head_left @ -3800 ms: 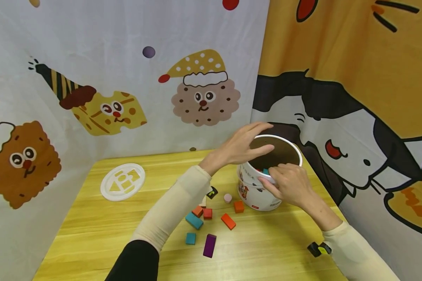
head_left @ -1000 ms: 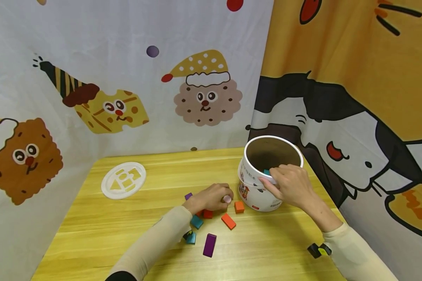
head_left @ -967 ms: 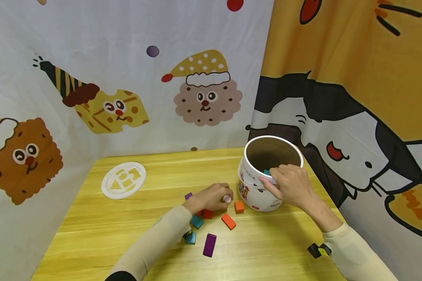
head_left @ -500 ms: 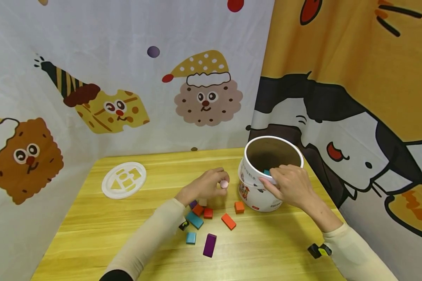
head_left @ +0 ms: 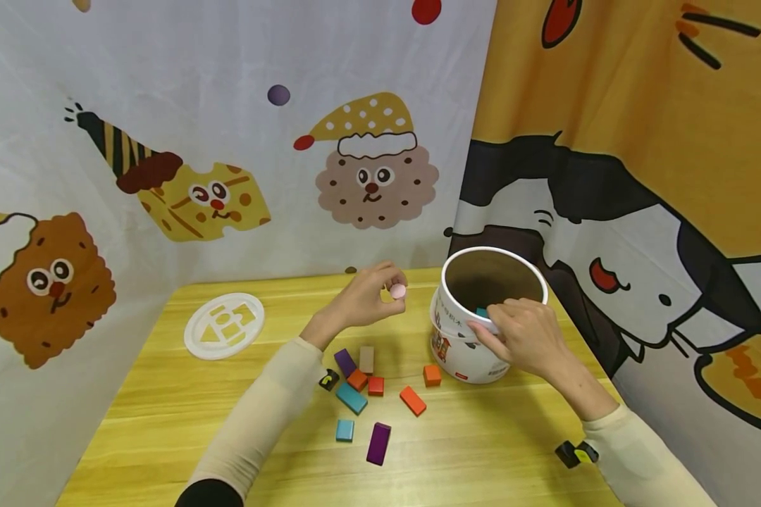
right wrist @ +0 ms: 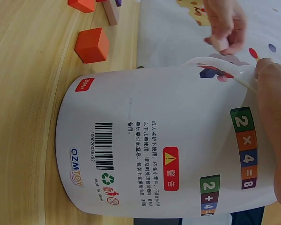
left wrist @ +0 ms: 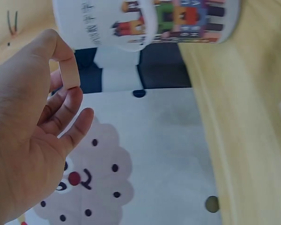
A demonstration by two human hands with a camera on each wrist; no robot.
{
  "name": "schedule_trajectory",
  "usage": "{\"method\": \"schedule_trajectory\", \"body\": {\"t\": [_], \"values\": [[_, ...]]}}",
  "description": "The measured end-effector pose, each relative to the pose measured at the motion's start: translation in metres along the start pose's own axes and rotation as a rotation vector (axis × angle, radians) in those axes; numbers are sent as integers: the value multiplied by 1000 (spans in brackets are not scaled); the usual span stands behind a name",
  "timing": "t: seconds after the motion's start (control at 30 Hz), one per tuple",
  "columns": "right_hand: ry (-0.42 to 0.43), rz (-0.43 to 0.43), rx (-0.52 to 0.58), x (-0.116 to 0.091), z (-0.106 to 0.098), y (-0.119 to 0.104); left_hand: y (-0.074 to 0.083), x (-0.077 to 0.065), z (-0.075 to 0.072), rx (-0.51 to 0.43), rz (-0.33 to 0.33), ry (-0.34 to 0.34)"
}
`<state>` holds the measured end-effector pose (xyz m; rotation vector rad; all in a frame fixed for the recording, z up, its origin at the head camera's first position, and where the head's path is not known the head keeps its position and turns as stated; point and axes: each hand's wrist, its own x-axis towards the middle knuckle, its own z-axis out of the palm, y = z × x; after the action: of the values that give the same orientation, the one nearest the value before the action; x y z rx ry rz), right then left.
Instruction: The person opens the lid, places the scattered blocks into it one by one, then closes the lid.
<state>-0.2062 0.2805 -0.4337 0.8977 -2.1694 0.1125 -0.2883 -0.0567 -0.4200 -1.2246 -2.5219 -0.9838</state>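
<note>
Between thumb and fingertips, my left hand [head_left: 363, 301] pinches a pale pink cylinder block [head_left: 398, 291], raised above the table left of the white bucket [head_left: 463, 355]. The block's side [left wrist: 69, 75] shows in the left wrist view. My right hand [head_left: 525, 332] grips the near rim of the bucket, thumb outside and fingers over the edge. A bit of teal block [head_left: 481, 312] shows inside; the rest of the contents is hidden. In the right wrist view the bucket's printed side [right wrist: 140, 140] fills the middle.
On the wooden table lie several loose blocks: orange cube [head_left: 432, 375], orange-red bar [head_left: 413, 401], red cube [head_left: 376, 386], teal bar [head_left: 351, 398], light blue cube [head_left: 345, 430], purple bar [head_left: 378, 443], tan bar [head_left: 366, 360]. A white cut-out disc [head_left: 193, 331] lies at the left; printed curtains stand behind.
My left hand left the bucket's mouth, went down to the table and took the pink cylinder. It has since lifted it up and slightly left. The right hand stays on the rim.
</note>
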Motion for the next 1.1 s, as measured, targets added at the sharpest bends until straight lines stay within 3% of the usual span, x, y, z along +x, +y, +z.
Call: {"method": "schedule_trajectory", "body": {"t": [0.2, 0.57, 0.8, 1.1], "values": [[4, 0, 3, 0, 0, 0, 6, 10, -16, -37, 17, 61], [8, -4, 1, 1, 0, 0, 25, 36, -30, -41, 50, 85], [27, -15, -3, 0, 3, 2, 44, 65, -25, -37, 140, 72], [28, -26, 7, 0, 2, 4, 70, 97, -6, -20, 211, -8]]}}
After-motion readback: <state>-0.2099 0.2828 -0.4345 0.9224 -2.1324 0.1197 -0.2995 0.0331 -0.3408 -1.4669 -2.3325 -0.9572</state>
